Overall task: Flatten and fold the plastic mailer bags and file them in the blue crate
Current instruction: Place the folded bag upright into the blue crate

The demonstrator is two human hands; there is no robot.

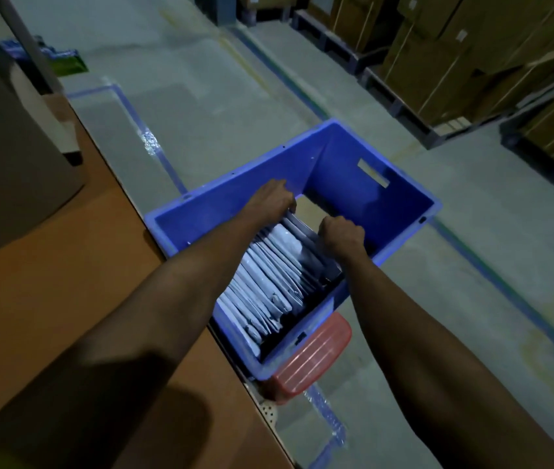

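1. Hands: left hand [273,198] and right hand [341,233] both clamped on a folded bag [302,228], standing at the row's far end inside the crate [363,204].
2. I'd push it straight down, snug against the stack [268,282], top edge level.

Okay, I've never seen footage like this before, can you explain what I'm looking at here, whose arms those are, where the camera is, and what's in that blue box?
There is one picture, taken by a wide-angle camera worn on a person's head, looking forward and down. That is why two bare arms reach away from you: they belong to the wearer, and no robot is involved.

The left hand and right hand are both closed on the top edge of a grey mailer bag, standing it at the far end of a row of folded bags filed upright in the blue crate. The far part of the crate holds no bags.

The crate seems to rest on a red stool, beside a brown table. Around it is a concrete floor with taped lines, and stacked cardboard boxes on pallets behind.
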